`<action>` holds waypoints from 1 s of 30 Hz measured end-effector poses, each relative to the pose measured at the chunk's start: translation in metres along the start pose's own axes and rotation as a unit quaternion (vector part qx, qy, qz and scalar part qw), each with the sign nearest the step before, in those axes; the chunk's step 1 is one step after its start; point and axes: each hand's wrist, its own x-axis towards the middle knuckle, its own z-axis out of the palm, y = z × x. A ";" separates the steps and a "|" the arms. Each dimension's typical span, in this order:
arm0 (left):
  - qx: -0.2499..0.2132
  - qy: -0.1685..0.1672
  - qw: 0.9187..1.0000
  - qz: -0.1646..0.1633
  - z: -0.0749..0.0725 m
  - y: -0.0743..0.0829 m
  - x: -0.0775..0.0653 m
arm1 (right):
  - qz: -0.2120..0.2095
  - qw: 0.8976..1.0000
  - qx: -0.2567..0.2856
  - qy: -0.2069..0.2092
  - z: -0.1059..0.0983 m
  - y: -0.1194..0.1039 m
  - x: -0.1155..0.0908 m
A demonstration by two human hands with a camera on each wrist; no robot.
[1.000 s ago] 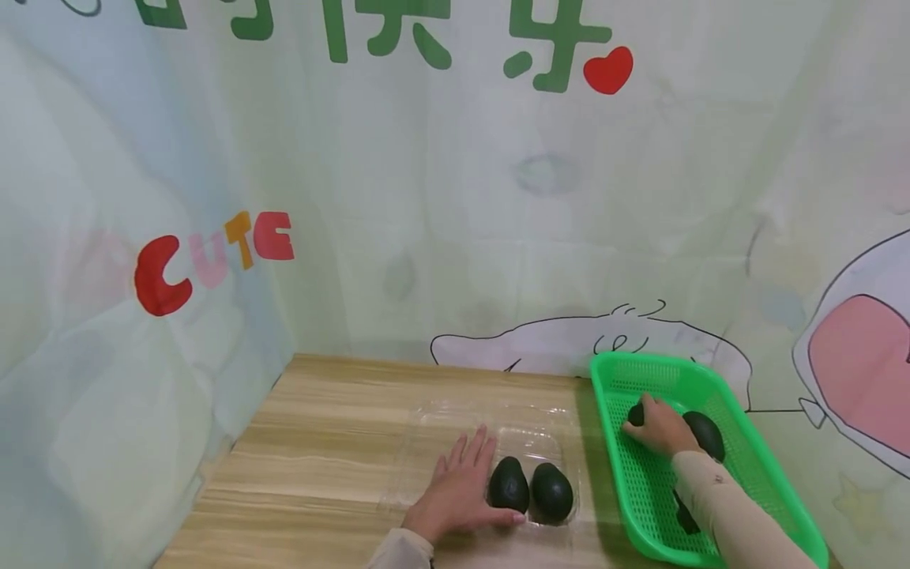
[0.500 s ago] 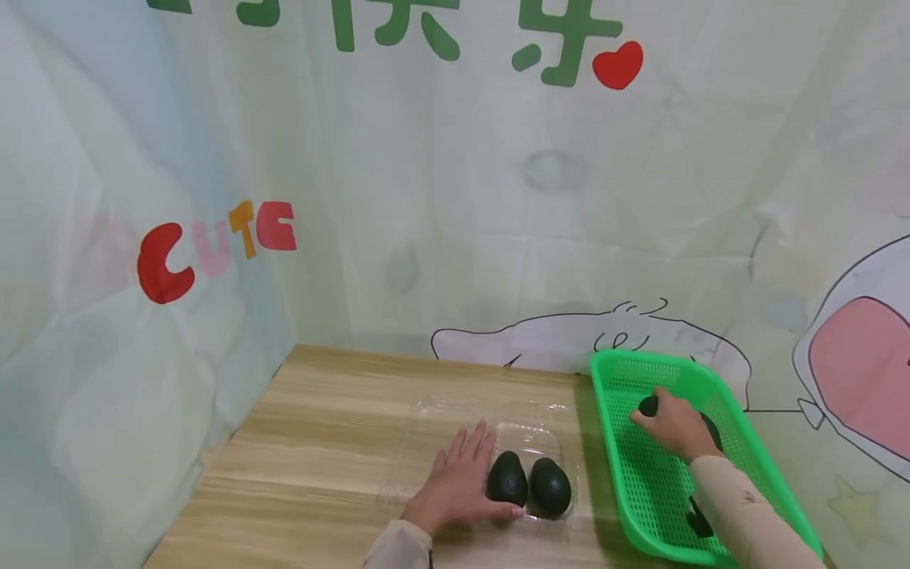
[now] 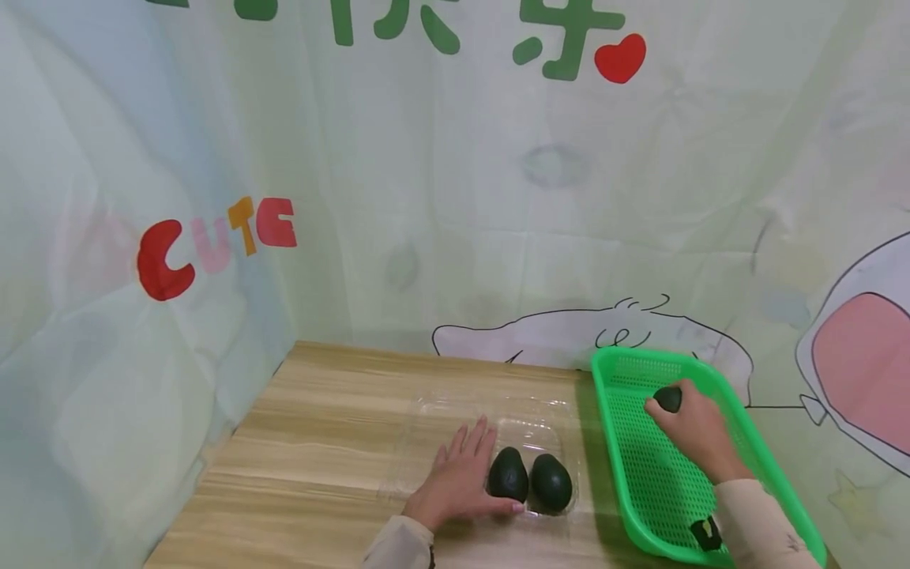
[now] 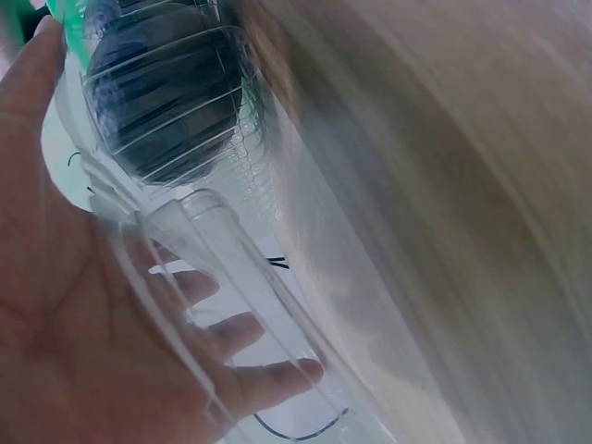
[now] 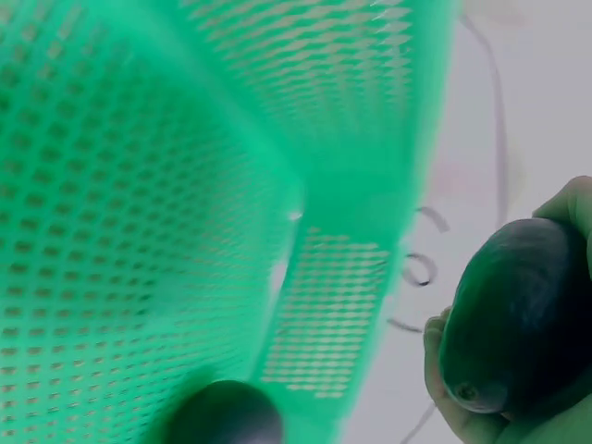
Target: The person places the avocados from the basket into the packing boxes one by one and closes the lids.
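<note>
Right hand [image 3: 697, 431], gripping an avocado [image 3: 668, 398], has just shifted rightward over the green basket [image 3: 654, 474] by the right edge of the surface [image 3: 320, 442], so that one's picked but not set down; left hand [image 3: 458, 482] lies spread, grasping nothing, on the clear box [image 3: 529, 431] with two avocados [image 3: 508, 476].

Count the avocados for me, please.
4: a left avocado and a right avocado in the clear box, a third avocado in the right hand, and a fourth avocado in the green basket, glimpsed from the right wrist. The right arm may hide more.
</note>
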 end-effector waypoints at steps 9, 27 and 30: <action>-0.004 -0.004 1.000 -0.004 0.001 0.000 0.000 | -0.010 0.999 -0.005 0.034 -0.017 -0.030 -0.020; -0.002 -0.002 1.000 -0.004 0.000 0.000 0.003 | 0.030 0.998 0.055 0.008 0.014 -0.096 -0.061; 0.000 -0.001 1.000 -0.004 0.001 -0.001 0.003 | 0.022 0.998 0.061 0.014 0.029 -0.107 -0.065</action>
